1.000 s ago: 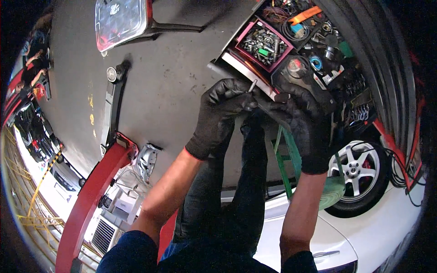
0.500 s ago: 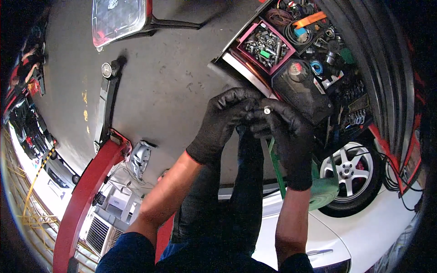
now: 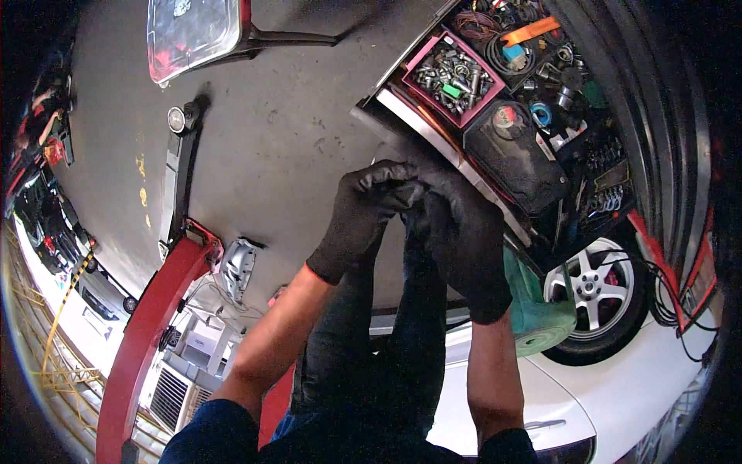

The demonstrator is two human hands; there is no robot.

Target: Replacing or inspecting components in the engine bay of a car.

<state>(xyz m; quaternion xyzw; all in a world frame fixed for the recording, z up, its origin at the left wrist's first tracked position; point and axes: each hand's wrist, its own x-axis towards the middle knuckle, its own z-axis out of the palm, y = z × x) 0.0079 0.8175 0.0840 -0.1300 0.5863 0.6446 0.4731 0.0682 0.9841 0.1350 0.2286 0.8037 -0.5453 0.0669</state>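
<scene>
My left hand [image 3: 362, 210] and my right hand [image 3: 456, 232], both in black gloves, meet in front of my legs with fingers curled and pinched together. What they hold is mostly hidden; a thin light sliver shows at the fingertips. Just beyond them is an open drawer [image 3: 384, 98] with a pink bin of assorted metal hardware [image 3: 455, 76], a dark plastic case [image 3: 523, 174], coiled cables, an orange tool [image 3: 530, 31] and loose sockets and wrenches.
A red lift arm [image 3: 154, 325] runs along the lower left. A silver floor jack [image 3: 175, 182] and tray stand [image 3: 193, 39] are ahead on the floor. A white car with its wheel [image 3: 590, 290] and a green padded seat [image 3: 539, 317] sit right. Another person [image 3: 46, 124] is far left.
My hands first moved down, then shifted left and closed in together. The small metal pin that showed clearly between my fingers is now largely covered. My right hand has rotated inward.
</scene>
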